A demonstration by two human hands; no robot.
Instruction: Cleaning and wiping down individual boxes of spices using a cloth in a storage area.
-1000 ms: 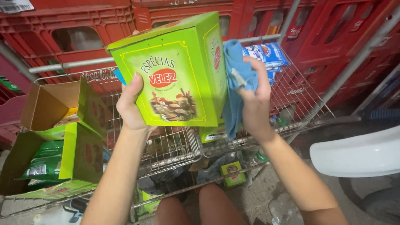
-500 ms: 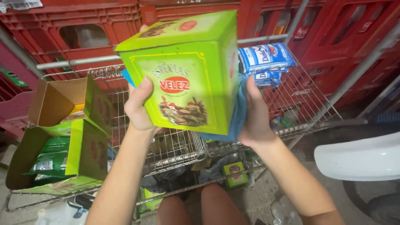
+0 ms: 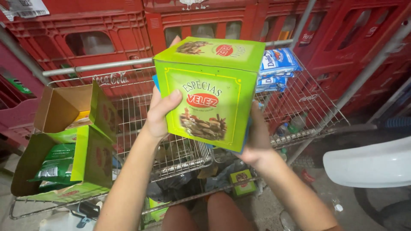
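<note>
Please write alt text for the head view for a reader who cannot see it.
Two bare hands, left hand and right hand, hold up a lime-green box over a wire cart. Opened green cartons lie at the left; red crates stand behind.

shop stockroom | stacked red crates (image 3: pixel 85 38) | wire cart (image 3: pixel 141 115) | packaged goods (image 3: pixel 276 68)
</note>
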